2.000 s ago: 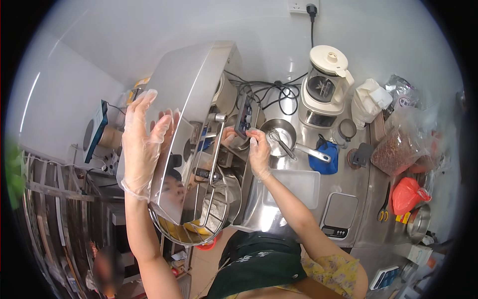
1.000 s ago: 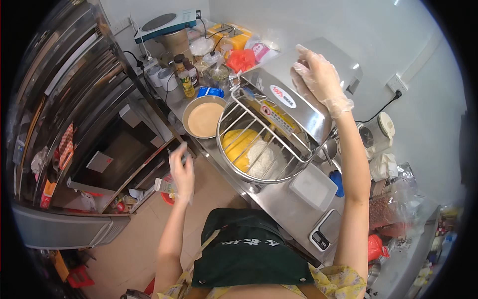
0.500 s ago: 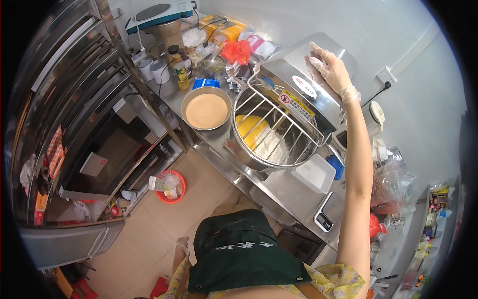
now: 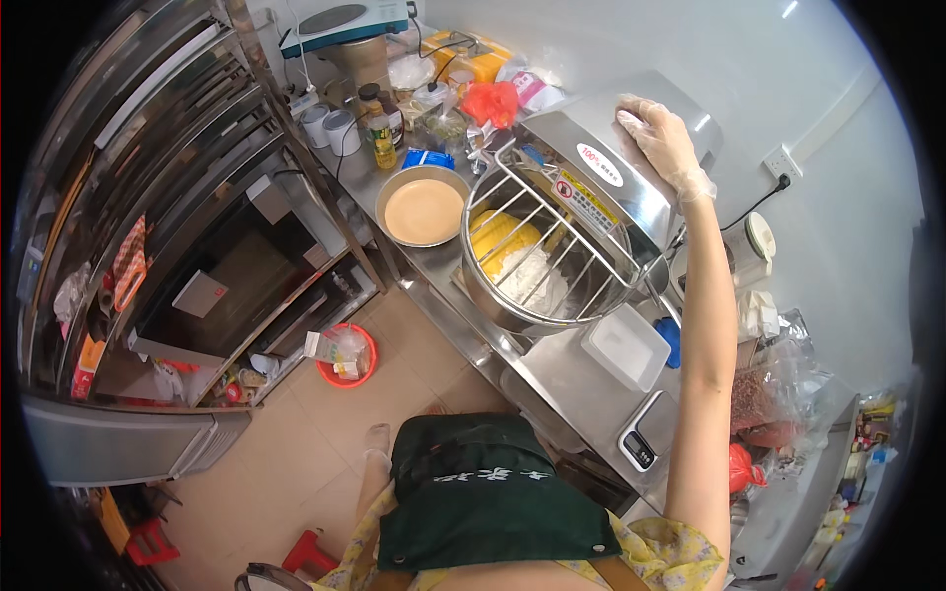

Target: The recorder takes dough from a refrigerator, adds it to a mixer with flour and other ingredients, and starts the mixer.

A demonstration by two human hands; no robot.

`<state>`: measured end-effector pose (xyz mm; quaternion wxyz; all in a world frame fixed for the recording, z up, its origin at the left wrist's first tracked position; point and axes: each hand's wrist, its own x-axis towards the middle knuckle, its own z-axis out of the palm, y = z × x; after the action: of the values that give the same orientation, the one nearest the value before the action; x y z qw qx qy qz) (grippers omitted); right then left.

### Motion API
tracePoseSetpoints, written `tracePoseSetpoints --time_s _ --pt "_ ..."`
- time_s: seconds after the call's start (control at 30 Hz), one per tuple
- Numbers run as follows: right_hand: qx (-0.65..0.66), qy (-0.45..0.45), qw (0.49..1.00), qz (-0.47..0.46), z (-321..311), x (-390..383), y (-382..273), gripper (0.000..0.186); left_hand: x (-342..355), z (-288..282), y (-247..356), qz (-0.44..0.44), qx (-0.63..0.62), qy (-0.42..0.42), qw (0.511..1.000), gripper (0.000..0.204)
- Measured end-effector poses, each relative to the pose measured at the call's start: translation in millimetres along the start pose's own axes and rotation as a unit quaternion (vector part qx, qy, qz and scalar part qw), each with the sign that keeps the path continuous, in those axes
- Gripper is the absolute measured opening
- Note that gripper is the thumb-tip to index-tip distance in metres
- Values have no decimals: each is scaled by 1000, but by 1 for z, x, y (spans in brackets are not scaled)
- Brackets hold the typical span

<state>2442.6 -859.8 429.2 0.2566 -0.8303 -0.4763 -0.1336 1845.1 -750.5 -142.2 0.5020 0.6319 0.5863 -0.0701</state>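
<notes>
My right hand (image 4: 655, 143), in a clear glove, lies open with slightly bent fingers on the top of the steel mixer head (image 4: 631, 207). Below that, a wire guard covers the mixer bowl (image 4: 503, 305), which holds a yellow mass (image 4: 498, 236) and white powder (image 4: 527, 286); the contents under the head are partly hidden. A round pan (image 4: 423, 212) of smooth tan contents sits left of the bowl. My left hand (image 4: 376, 443) hangs beside my dark apron, gloved and loosely open, with nothing visible in it.
A metal rack (image 4: 177, 148) stands left, a red basin (image 4: 350, 379) on the floor. The counter (image 4: 552, 379) carries a plastic container (image 4: 626, 345), scale (image 4: 641, 433), cream appliance (image 4: 749, 246) and several bags at right, with bottles (image 4: 382, 146) and a hotplate (image 4: 335, 20) at the back.
My view has swung left from close beside the mixer. My right hand has moved up onto the mixer head; my left has left the housing and dropped down beside my apron.
</notes>
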Motion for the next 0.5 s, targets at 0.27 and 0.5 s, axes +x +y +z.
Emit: tracePoseSetpoints --time_s 0.27,0.5 --pt "11 17 999 -41 3 8 8 31 2 -15 -79 152 321 63 933 31" --pt "-22 29 998 -45 5 0 13 32 36 3 -61 140 298 68 942 31"
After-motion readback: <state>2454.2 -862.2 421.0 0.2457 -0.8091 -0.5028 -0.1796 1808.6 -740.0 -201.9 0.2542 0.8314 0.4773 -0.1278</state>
